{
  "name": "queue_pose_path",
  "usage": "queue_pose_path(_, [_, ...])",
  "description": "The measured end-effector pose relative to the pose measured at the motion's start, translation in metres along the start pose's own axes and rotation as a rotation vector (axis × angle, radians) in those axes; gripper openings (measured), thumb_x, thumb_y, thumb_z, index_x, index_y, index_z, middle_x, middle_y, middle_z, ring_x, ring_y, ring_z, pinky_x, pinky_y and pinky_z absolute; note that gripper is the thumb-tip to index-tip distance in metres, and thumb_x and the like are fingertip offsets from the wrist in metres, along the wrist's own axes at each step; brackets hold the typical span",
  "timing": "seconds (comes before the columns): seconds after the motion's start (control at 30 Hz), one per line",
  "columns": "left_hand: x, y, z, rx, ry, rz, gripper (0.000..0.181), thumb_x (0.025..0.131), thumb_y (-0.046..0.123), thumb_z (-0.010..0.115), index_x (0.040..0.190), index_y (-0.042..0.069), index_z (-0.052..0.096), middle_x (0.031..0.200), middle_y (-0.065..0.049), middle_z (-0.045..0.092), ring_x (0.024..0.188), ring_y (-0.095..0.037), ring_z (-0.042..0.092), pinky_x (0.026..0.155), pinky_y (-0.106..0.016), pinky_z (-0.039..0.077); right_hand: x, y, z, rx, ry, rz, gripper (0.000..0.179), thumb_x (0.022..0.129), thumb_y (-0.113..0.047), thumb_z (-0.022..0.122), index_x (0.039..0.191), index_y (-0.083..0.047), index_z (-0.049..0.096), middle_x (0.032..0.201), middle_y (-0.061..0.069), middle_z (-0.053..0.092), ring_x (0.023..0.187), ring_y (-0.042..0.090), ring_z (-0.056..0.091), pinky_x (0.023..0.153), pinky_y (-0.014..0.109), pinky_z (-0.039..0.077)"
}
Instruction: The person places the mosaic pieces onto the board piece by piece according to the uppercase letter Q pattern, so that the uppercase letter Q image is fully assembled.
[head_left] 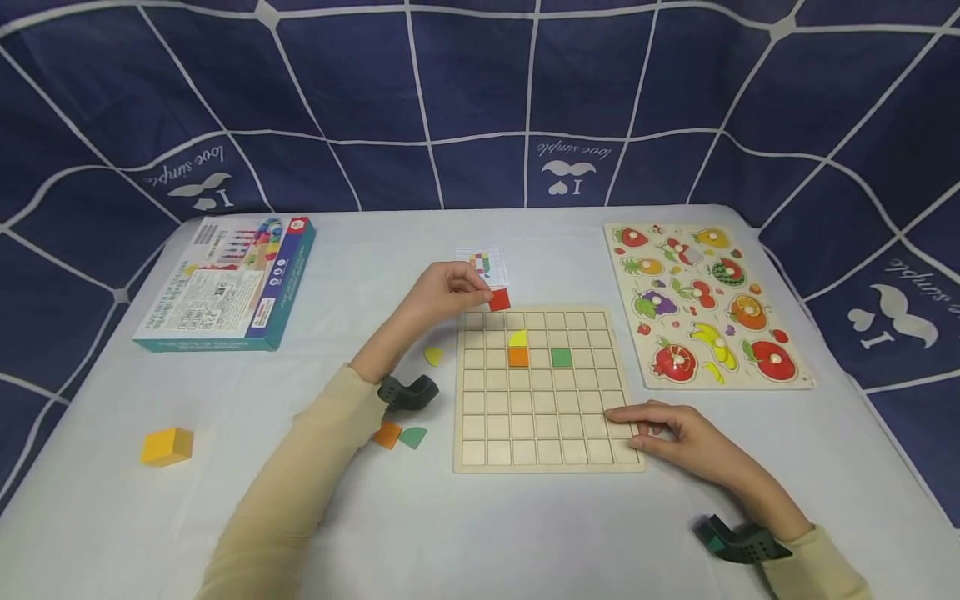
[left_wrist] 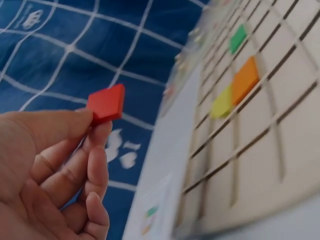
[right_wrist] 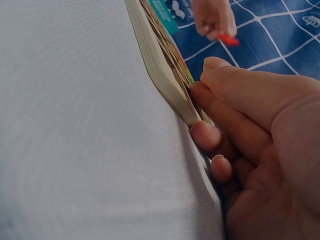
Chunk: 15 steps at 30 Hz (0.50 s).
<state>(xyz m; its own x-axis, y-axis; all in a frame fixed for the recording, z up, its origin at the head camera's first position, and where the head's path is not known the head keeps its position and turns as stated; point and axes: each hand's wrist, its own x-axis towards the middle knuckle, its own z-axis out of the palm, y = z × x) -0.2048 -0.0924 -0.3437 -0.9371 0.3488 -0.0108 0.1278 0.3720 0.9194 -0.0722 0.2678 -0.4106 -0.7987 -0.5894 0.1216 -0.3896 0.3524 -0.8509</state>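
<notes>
Between thumb and fingertips, my left hand (head_left: 444,292) pinches a small red square tile (head_left: 498,299), raised near the far edge of the wooden grid board (head_left: 536,427). The left wrist view shows the red tile (left_wrist: 106,103) side on, apart from the board. On the board, a yellow quarter-round tile (head_left: 517,338) lies directly beyond an orange square tile (head_left: 518,357). A green square tile (head_left: 562,357) lies a little to their right. My right hand (head_left: 675,429) rests at the board's near right corner, its relaxed fingers touching the edge (right_wrist: 172,90).
Beyond the board lies a small pattern card (head_left: 491,265). Loose yellow (head_left: 432,356), orange (head_left: 387,434) and green (head_left: 413,437) pieces lie left of the board. A yellow block (head_left: 167,447) and a box (head_left: 225,283) stand farther left. A fruit puzzle (head_left: 701,304) lies at right.
</notes>
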Motion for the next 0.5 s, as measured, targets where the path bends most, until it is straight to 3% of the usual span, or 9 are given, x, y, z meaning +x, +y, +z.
queue_pose_path(0.23, [0.018, -0.006, 0.037, 0.061, -0.058, 0.012, 0.006, 0.085, 0.013, 0.070, 0.083, 0.008, 0.068, 0.078, -0.003, 0.067, 0.075, -0.020, 0.059, 0.069, -0.029, 0.043, 0.002, -0.001, -0.001, -0.003, 0.005, -0.002, 0.037, 0.082, -0.001, 0.069, 0.118, -0.007, 0.064, 0.111, 0.003, 0.064, 0.081, 0.011, 0.052, 0.067, 0.022, 0.043])
queue_pose_path(0.5, [0.021, -0.016, 0.059, 0.150, -0.055, -0.011, 0.007, 0.083, 0.016, 0.072, 0.081, 0.010, 0.069, 0.070, 0.001, 0.064, 0.067, -0.016, 0.053, 0.063, -0.027, 0.039, -0.001, 0.000, 0.001, 0.020, 0.005, 0.019, 0.036, 0.083, -0.003, 0.070, 0.118, -0.007, 0.065, 0.108, 0.003, 0.065, 0.079, 0.011, 0.051, 0.065, 0.024, 0.042])
